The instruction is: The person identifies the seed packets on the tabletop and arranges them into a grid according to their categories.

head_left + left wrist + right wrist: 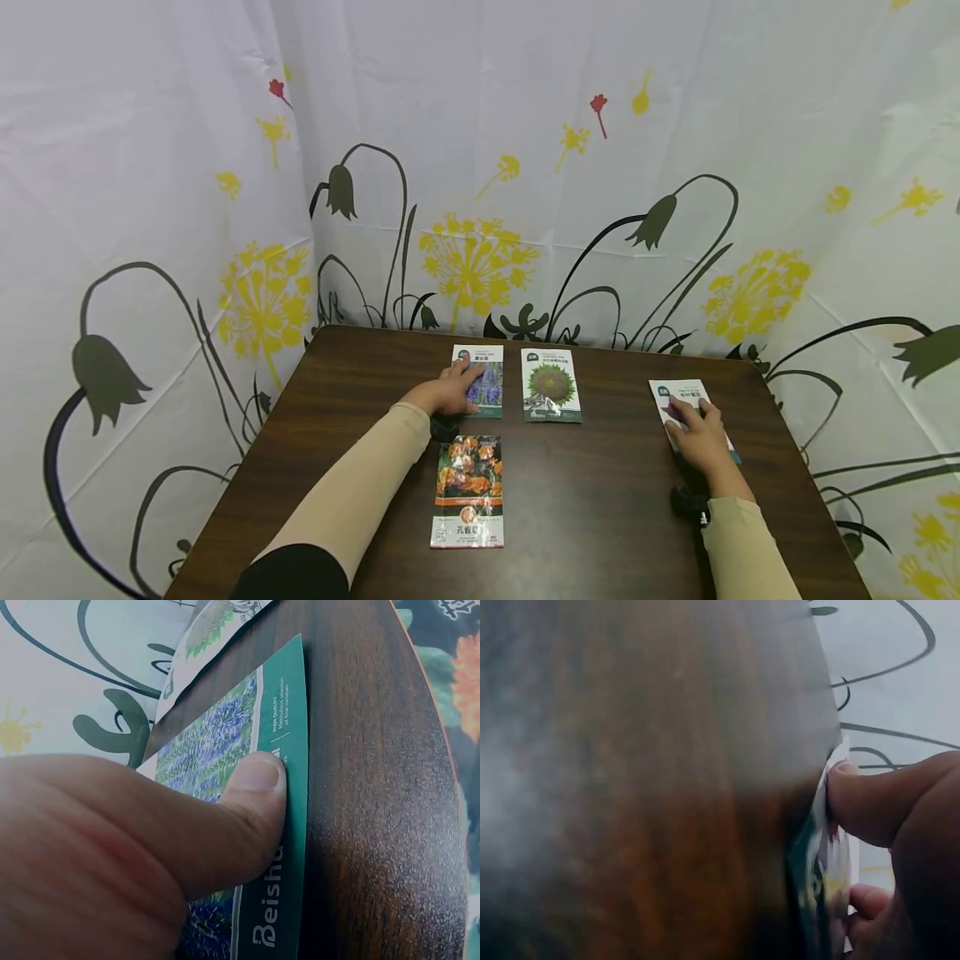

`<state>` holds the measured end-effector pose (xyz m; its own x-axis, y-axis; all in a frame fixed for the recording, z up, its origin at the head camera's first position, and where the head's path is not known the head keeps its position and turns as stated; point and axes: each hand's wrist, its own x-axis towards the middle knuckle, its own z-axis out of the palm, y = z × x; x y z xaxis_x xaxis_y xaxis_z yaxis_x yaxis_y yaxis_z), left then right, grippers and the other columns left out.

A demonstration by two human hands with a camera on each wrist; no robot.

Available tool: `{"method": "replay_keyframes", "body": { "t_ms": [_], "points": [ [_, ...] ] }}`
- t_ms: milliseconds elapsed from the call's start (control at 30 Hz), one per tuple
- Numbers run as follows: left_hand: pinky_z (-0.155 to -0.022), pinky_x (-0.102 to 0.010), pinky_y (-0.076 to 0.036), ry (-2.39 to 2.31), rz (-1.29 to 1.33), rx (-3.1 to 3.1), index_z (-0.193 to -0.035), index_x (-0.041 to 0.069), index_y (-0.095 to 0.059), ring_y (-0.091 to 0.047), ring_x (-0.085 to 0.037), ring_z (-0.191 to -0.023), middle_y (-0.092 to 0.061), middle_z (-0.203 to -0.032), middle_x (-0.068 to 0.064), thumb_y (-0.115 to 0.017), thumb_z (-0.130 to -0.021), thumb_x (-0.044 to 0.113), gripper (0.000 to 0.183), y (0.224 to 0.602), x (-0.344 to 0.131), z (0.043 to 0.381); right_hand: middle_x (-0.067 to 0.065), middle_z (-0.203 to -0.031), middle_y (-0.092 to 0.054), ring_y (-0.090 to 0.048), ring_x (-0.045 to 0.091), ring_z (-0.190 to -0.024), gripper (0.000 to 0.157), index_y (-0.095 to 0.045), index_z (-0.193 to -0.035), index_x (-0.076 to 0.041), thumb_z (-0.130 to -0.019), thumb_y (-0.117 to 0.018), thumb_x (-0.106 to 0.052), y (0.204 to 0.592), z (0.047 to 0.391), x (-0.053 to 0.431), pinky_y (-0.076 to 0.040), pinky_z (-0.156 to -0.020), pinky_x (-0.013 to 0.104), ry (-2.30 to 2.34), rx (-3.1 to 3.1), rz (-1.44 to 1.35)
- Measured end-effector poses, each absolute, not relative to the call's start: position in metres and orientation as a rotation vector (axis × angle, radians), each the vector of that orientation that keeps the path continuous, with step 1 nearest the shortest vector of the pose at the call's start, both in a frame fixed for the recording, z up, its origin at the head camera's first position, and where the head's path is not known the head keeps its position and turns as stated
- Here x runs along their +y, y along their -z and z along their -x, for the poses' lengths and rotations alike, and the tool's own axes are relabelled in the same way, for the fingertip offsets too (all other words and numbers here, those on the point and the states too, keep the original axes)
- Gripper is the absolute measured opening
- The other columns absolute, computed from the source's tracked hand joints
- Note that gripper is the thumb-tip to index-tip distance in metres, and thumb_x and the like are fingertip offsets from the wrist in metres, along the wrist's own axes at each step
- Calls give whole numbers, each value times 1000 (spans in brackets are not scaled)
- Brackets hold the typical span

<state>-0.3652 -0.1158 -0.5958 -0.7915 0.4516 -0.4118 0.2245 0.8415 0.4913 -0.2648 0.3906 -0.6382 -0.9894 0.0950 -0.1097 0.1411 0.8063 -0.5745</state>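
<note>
My left hand (450, 389) rests on a seed packet (491, 385) with purple flower spikes and a green lower band. In the left wrist view, the thumb (255, 780) presses on that band. Over at the right, my right hand (701, 437) lies on a white seed packet (690, 390) set at a slant. Thumb and fingers touch its upper face, covering much of the picture. The right wrist view shows this packet (821, 877) edge-on and slightly buckled, its green end towards the camera.
Between the hands lies a seed packet (551, 385) with a round green-fringed flower head. An orange-flower packet (468, 492) lies nearer the front, below the left hand. All are on a dark wooden table (592, 508). A flower-printed white curtain (480, 125) hangs behind.
</note>
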Motion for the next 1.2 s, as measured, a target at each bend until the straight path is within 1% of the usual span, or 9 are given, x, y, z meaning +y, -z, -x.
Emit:
{"method": "replay_keyframes", "body": {
  "t_ms": [167, 267, 433, 567, 767, 833, 900, 1033, 1200],
  "points": [
    [-134, -65, -23, -585, -506, 2497, -177, 20, -19, -4, -47, -170, 7, -185, -17, -74, -106, 26, 90, 594, -119, 366, 47, -168, 4, -11, 78, -151, 64, -35, -167, -5, -110, -59, -18, 625, 270, 390, -20, -122, 83, 951, 2780, -161],
    [-134, -65, -24, -583, -496, 2500, -177, 21, -19, -4, -46, -170, 7, -185, -16, -74, -106, 26, 91, 595, -119, 367, 48, -167, 4, -13, 77, -149, 69, -32, -169, -5, -109, -61, -18, 615, 271, 391, -23, -121, 83, 924, 2724, -135],
    [-135, -64, -21, -535, -480, 2504, -178, 22, -15, -1, -46, -171, 11, -185, -15, -73, -107, 25, 92, 598, -116, 371, 50, -163, -6, -22, 76, -143, 71, -35, -168, -6, -106, -67, -22, 606, 273, 392, -29, -115, 85, 822, 2747, -61],
    [-135, -65, -21, -505, -502, 2517, -178, 22, -14, -1, -47, -170, 10, -184, -17, -72, -107, 27, 92, 602, -115, 373, 50, -159, -12, -25, 73, -138, 72, -38, -166, -6, -105, -70, -24, 603, 272, 391, -32, -112, 85, 779, 2763, -41],
    [-134, -67, -21, -536, -496, 2499, -178, 22, -16, -3, -49, -170, 7, -184, -17, -73, -107, 25, 91, 601, -115, 372, 46, -156, -18, -28, 67, -134, 74, -41, -166, -12, -103, -73, -34, 606, 268, 388, -37, -108, 84, 751, 2757, -74],
    [-133, -67, -23, -543, -506, 2500, -177, 22, -17, -4, -49, -169, 6, -184, -18, -74, -106, 26, 91, 601, -116, 372, 45, -154, -20, -29, 66, -133, 75, -42, -165, -14, -102, -74, -37, 607, 267, 387, -37, -106, 84, 754, 2757, -80],
    [-133, -67, -24, -547, -513, 2499, -177, 22, -18, -4, -48, -169, 5, -184, -18, -74, -106, 26, 91, 600, -116, 371, 43, -152, -24, -32, 64, -131, 74, -45, -163, -17, -100, -77, -39, 608, 265, 386, -39, -103, 82, 759, 2778, -88],
    [-134, -64, -23, -528, -524, 2497, -178, 21, -16, -3, -47, -170, 7, -184, -18, -73, -107, 28, 92, 599, -117, 368, 41, -147, -29, -35, 62, -126, 75, -48, -160, -19, -97, -78, -45, 609, 262, 384, -41, -99, 80, 771, 2797, -54],
    [-135, -64, -22, -522, -518, 2493, -178, 22, -14, -2, -47, -170, 10, -184, -17, -71, -108, 27, 91, 598, -117, 367, 41, -148, -28, -34, 62, -127, 77, -47, -161, -20, -97, -77, -51, 608, 259, 382, -40, -99, 82, 765, 2790, -52]
  ]
}}
